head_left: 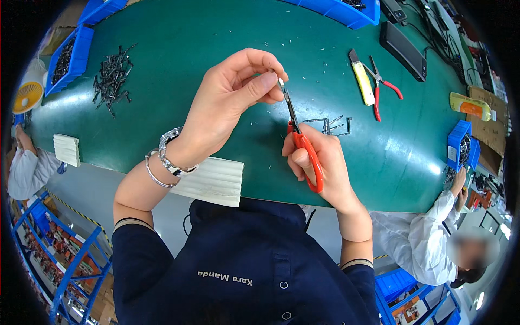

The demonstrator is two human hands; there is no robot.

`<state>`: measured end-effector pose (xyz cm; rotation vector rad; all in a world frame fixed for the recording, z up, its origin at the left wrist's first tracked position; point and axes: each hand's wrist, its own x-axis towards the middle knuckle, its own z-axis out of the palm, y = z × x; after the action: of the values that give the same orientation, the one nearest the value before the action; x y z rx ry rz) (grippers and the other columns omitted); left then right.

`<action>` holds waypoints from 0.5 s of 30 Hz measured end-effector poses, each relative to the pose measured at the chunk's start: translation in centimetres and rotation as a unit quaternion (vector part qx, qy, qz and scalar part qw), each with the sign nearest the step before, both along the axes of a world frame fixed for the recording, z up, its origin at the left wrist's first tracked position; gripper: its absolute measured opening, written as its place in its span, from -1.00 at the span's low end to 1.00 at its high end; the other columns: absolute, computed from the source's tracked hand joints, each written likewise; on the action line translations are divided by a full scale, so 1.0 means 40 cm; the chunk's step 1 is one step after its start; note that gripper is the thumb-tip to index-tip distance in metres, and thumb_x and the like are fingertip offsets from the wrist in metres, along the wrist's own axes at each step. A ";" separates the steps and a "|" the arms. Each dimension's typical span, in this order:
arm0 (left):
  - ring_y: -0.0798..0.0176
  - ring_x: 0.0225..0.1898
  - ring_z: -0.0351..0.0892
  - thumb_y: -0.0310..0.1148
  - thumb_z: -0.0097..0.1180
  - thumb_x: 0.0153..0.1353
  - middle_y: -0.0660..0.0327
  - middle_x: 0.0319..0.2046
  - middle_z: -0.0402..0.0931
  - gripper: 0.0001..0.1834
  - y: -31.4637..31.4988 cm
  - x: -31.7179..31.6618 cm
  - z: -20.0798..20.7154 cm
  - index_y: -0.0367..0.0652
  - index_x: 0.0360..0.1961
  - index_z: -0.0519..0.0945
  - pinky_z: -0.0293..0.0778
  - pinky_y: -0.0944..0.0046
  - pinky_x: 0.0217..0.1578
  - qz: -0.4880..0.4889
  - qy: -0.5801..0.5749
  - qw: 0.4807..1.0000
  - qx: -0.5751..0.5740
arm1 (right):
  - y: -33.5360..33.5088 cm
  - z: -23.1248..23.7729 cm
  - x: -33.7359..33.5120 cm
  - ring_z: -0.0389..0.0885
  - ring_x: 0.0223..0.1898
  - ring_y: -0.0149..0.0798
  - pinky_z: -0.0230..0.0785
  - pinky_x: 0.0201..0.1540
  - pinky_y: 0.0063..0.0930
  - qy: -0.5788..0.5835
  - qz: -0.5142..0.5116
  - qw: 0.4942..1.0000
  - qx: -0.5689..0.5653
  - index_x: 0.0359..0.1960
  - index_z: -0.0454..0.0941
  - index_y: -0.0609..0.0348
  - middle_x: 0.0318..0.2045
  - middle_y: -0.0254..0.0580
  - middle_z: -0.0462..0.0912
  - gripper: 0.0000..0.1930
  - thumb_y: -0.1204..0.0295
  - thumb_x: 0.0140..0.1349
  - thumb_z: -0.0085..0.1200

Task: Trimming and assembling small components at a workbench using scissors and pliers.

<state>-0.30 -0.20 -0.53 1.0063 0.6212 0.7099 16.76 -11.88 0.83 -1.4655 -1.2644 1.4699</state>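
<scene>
Green table (179, 32); blue bin (346, 17), cut off above. My right hand (325, 162) was closed round pliers (296, 128); my left hand (230, 92) pinched a piece (281, 81), mostly hidden.

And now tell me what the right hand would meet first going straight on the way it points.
Most likely the left hand: the red-handled tool in the right hand points toward its fingertips, though depth is unclear.

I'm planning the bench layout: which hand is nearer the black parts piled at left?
Left. The left hand is right of the pile; the right hand, holding a red-handled tool, is farther right and closer to the person.
</scene>
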 end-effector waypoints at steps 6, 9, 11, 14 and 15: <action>0.48 -0.26 0.47 -0.44 0.02 0.37 0.29 -0.19 0.47 -0.88 0.002 -0.002 0.002 -0.15 -0.09 0.46 0.46 0.45 -0.15 -0.001 0.008 1.000 0.007 | 0.002 0.008 -0.001 0.31 -0.75 -0.51 0.11 -0.66 -0.55 -0.008 0.006 1.000 -0.009 -0.44 0.43 0.20 -0.80 -0.39 0.33 -0.62 0.12 0.27 0.16; 0.47 -0.26 0.48 -0.45 0.03 0.37 0.29 -0.19 0.48 -0.88 0.004 -0.003 0.000 -0.14 -0.09 0.46 0.46 0.45 -0.16 0.000 0.012 1.000 0.010 | 0.004 0.012 0.001 0.34 -0.74 -0.50 0.14 -0.66 -0.55 0.009 0.009 0.999 -0.030 -0.44 0.42 0.20 -0.80 -0.39 0.35 -0.63 0.13 0.30 0.13; 0.47 -0.26 0.48 -0.45 0.03 0.37 0.29 -0.19 0.48 -0.88 0.004 -0.003 0.000 -0.14 -0.09 0.46 0.46 0.45 -0.17 -0.001 0.013 1.000 0.011 | 0.007 0.012 0.000 0.37 -0.73 -0.49 0.18 -0.65 -0.56 0.028 -0.014 0.999 -0.023 -0.44 0.41 0.19 -0.78 -0.37 0.38 -0.61 0.09 0.32 0.09; 0.47 -0.26 0.48 -0.45 0.04 0.36 0.29 -0.20 0.47 -0.88 0.001 -0.002 0.001 -0.14 -0.10 0.46 0.46 0.44 -0.16 -0.007 0.018 1.000 0.002 | 0.009 0.004 0.000 0.37 -0.72 -0.48 0.20 -0.63 -0.56 0.033 0.002 0.999 -0.001 -0.44 0.40 0.19 -0.76 -0.36 0.38 -0.57 0.04 0.33 0.04; 0.48 -0.26 0.49 -0.45 0.04 0.36 0.29 -0.21 0.47 -0.88 0.000 -0.002 -0.001 -0.13 -0.11 0.46 0.46 0.45 -0.17 -0.011 0.012 1.000 -0.001 | 0.009 0.003 0.000 0.37 -0.72 -0.48 0.20 -0.63 -0.56 0.033 0.002 0.999 -0.002 -0.44 0.40 0.19 -0.76 -0.36 0.38 -0.57 0.04 0.33 0.04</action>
<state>-0.37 -0.19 -0.55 1.0203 0.6300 0.6785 16.76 -11.53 0.95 -1.4056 -1.2267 1.5114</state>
